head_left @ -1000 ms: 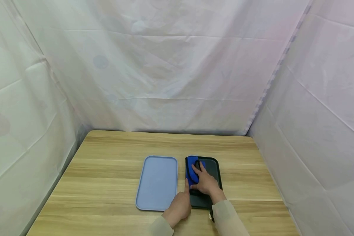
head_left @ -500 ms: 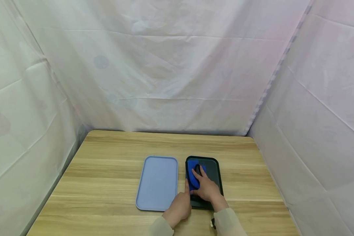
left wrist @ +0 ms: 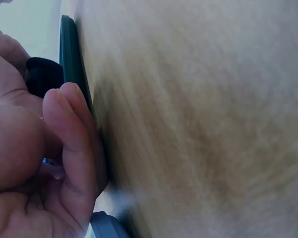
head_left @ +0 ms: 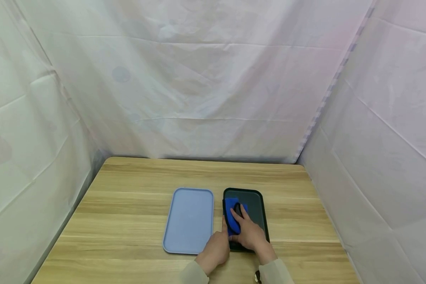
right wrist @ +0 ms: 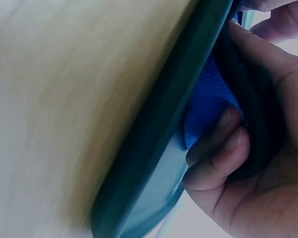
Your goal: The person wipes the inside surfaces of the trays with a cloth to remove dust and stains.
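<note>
A blue fabric piece with black edging (head_left: 232, 216) lies over the left part of the dark green tray (head_left: 256, 205). My right hand (head_left: 250, 232) grips it from above; in the right wrist view the fingers (right wrist: 221, 166) curl round its thick black edge. Its exact kind is unclear. At the tray's left edge, my left hand (head_left: 215, 248) reaches forward with a straight index finger, touching near the fabric's side. The other left fingers (left wrist: 77, 148) are folded in the left wrist view. What lies under both palms is hidden.
A light blue tray (head_left: 189, 221) sits just left of the green one, close to my left hand. Both stand on a wood-grain table (head_left: 135, 221). White curtains (head_left: 198, 98) enclose the table at the back and both sides.
My right hand has drawn the blue fabric piece toward the near side of the green tray, uncovering more of its far end. My left hand and both trays have stayed nearly still.
</note>
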The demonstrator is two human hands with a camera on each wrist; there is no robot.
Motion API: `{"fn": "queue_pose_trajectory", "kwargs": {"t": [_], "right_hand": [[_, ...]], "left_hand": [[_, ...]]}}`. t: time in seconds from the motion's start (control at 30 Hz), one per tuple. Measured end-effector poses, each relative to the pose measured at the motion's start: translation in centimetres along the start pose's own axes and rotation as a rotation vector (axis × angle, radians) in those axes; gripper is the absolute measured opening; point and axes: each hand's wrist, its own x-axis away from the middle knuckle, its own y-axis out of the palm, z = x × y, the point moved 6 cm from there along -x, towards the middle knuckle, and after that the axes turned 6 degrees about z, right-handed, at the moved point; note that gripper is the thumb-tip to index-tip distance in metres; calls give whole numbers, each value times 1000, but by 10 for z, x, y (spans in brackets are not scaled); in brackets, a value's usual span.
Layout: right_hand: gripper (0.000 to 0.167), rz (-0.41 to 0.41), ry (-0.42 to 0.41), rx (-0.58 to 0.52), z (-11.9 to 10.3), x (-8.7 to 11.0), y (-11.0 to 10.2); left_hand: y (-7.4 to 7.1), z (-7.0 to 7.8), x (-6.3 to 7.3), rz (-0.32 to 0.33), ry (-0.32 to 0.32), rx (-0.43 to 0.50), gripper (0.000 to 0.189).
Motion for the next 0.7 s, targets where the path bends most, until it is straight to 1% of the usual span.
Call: {"fn": "queue_pose_trajectory", "kwargs": {"t": [0.2, 0.37, 0.53, 0.7], "right_hand": [[96, -5, -37, -12, 1, 6, -2], [96, -10, -92, -6, 8, 8, -3], [94, -32, -127, -10, 17, 9, -6], [92, -42, -154, -26, 21, 11, -10]], "left_hand": [[0, 0, -1, 13, 23, -38, 87], [0, 0, -1, -1, 23, -58, 88], [1, 0, 0, -1, 25, -62, 90], [0, 1, 0, -3, 10, -51, 91]]}}
